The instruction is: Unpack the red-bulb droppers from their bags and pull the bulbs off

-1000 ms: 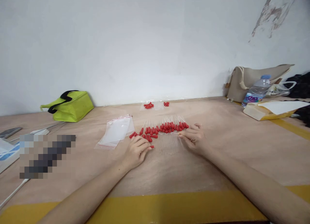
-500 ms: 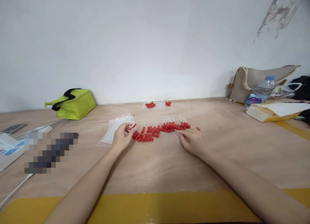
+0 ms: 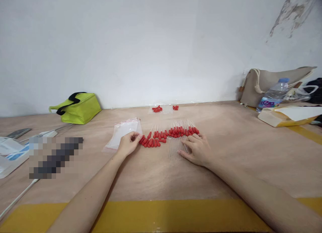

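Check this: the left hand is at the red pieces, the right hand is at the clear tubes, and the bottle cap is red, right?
The bottle cap is blue, not red, as the head view shows. The left hand is at the red pieces, and the right hand at the clear tubes.

Matt red against clear gloss!
Here come the red bulbs (image 3: 150, 143), smooth and rubbery-looking, and right beside them the slim tubes (image 3: 174, 151), see-through and shiny, glass or plastic, impossible to tell! The zip bags (image 3: 124, 130) are thin, filmy plastic, the brown table (image 3: 141, 179) shows a smooth, faint sheen, the yellow strip (image 3: 156, 214) gleams, the lime bag (image 3: 87, 107) looks like cloth, and the matt wall (image 3: 156, 48) turns rough where it flakes!
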`<act>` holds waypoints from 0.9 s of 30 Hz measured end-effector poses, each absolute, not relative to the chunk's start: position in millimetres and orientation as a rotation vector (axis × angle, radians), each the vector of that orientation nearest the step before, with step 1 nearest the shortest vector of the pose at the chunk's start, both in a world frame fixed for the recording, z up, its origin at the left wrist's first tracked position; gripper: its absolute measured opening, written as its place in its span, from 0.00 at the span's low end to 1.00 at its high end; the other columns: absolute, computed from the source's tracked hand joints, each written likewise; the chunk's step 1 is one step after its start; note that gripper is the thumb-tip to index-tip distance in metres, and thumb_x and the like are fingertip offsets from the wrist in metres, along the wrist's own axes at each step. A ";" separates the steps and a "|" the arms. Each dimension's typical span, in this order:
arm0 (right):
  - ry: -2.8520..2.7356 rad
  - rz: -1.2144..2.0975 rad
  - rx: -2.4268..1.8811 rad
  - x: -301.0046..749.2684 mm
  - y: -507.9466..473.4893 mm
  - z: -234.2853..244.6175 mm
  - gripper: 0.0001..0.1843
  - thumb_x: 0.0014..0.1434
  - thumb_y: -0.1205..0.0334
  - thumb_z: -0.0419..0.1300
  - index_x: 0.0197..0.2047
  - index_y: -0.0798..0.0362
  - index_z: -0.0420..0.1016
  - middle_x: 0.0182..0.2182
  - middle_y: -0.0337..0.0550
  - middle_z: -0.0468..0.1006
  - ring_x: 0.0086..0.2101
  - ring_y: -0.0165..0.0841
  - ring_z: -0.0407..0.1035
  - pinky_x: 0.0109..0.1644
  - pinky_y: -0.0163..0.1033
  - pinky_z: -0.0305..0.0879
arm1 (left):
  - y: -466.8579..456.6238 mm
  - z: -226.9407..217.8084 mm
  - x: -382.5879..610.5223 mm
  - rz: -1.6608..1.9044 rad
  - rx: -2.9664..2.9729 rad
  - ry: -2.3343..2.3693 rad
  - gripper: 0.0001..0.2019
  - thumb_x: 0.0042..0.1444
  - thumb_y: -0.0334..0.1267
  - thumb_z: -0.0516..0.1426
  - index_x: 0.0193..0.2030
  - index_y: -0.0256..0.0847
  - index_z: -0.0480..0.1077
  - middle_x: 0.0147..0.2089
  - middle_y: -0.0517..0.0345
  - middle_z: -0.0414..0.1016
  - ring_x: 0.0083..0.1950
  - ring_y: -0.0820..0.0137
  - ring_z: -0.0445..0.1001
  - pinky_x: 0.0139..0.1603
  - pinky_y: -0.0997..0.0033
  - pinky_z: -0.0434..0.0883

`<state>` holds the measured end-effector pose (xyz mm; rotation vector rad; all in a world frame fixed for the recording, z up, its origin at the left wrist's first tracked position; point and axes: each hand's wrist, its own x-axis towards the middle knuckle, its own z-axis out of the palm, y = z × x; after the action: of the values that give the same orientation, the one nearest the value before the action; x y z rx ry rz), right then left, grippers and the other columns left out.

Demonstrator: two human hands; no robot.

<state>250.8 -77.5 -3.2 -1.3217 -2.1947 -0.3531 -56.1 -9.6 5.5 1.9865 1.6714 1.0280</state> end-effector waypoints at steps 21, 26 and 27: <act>-1.859 -0.278 -1.455 274.6 -63.0 -0.7 0.18 0.59 0.49 0.49 0.31 0.48 0.77 0.28 0.40 0.73 0.34 0.32 0.66 0.45 0.41 0.47 | -26.5 30.9 24.8 0.654 2.849 1.306 0.07 0.51 0.41 0.57 0.36 0.44 0.71 0.40 0.56 0.67 0.45 0.64 0.64 0.47 0.62 0.62; -1.705 -0.172 -1.548 287.0 -53.0 0.6 0.20 0.59 0.49 0.48 0.28 0.49 0.76 0.26 0.40 0.73 0.33 0.32 0.66 0.41 0.39 0.49 | -18.3 23.6 31.5 0.696 2.742 1.313 0.05 0.50 0.39 0.57 0.31 0.41 0.70 0.37 0.56 0.67 0.43 0.65 0.66 0.44 0.64 0.63; -1.683 -0.146 -1.576 289.7 -50.7 0.4 0.21 0.59 0.49 0.47 0.27 0.49 0.76 0.25 0.40 0.73 0.32 0.32 0.66 0.39 0.39 0.50 | -18.0 23.7 32.1 0.746 2.678 1.319 0.05 0.51 0.40 0.56 0.31 0.41 0.69 0.36 0.56 0.68 0.42 0.66 0.66 0.43 0.65 0.64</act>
<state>289.7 -50.7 0.4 -1.5757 -1.6828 -0.1456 32.1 -18.0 23.7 2.6782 1.3188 0.7456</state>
